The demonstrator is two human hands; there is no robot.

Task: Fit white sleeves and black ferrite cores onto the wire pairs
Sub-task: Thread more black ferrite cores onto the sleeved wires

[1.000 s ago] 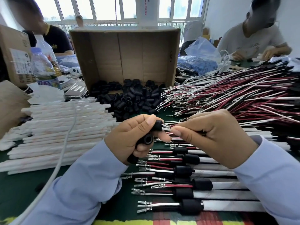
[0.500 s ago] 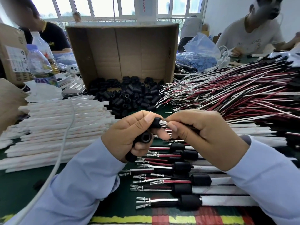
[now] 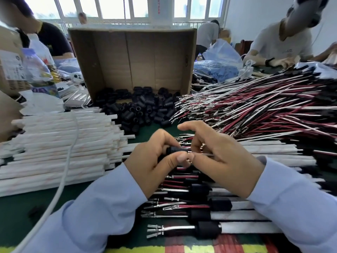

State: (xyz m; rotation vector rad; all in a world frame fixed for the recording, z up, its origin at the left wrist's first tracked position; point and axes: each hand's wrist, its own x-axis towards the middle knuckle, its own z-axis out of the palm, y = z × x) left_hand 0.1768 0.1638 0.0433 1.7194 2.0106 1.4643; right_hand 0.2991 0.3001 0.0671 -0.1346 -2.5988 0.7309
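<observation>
My left hand (image 3: 153, 161) pinches a black ferrite core (image 3: 175, 150) between thumb and fingers. My right hand (image 3: 224, 157) holds a wire pair (image 3: 202, 154) whose metal terminals meet the core; its index finger is lifted. White sleeves (image 3: 60, 143) lie stacked at the left. Loose black ferrite cores (image 3: 140, 110) spill from the cardboard box (image 3: 131, 57). A heap of red, white and black wire pairs (image 3: 264, 110) lies at the right. Finished pairs with sleeve and core (image 3: 206, 216) lie in a row below my hands.
A white cable (image 3: 60, 187) runs across the sleeves toward me. A plastic bottle (image 3: 38, 70) and papers stand at the far left. Blue bags (image 3: 220, 59) lie behind the wires. Other people work at the table's far side.
My hands have come lower and closer to me. The right index finger has lifted off the wires, and the left fingers have shifted along the core.
</observation>
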